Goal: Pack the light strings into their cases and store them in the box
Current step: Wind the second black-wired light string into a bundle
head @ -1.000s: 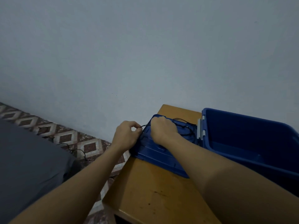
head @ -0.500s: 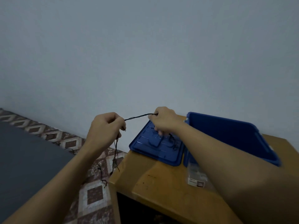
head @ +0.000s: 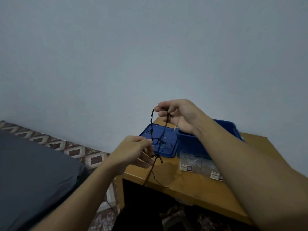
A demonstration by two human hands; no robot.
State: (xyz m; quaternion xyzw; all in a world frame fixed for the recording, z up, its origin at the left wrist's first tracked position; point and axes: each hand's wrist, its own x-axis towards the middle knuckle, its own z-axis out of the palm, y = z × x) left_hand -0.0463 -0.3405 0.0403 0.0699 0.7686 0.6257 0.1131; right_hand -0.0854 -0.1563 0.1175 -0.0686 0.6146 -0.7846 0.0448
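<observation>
Nearest, the left hand [head: 133,150] pinched the thin black light string [head: 158,140] between thumb and fingertips, while the right hand [head: 180,116], raised above it, was clamped on the upper loops, so the strand hung slack between them over the wooden table [head: 191,185]. Below the left fingers its tail trailed off the table edge, and it looked liable to snag or knot there if pulled. Beyond the fingers lay the flat blue plastic lid [head: 168,140], clear plastic labelled cases [head: 196,164] and the open blue plastic box [head: 221,129].

Glossy blue plastic box [head: 191,144], matt wooden table [head: 186,184]
</observation>
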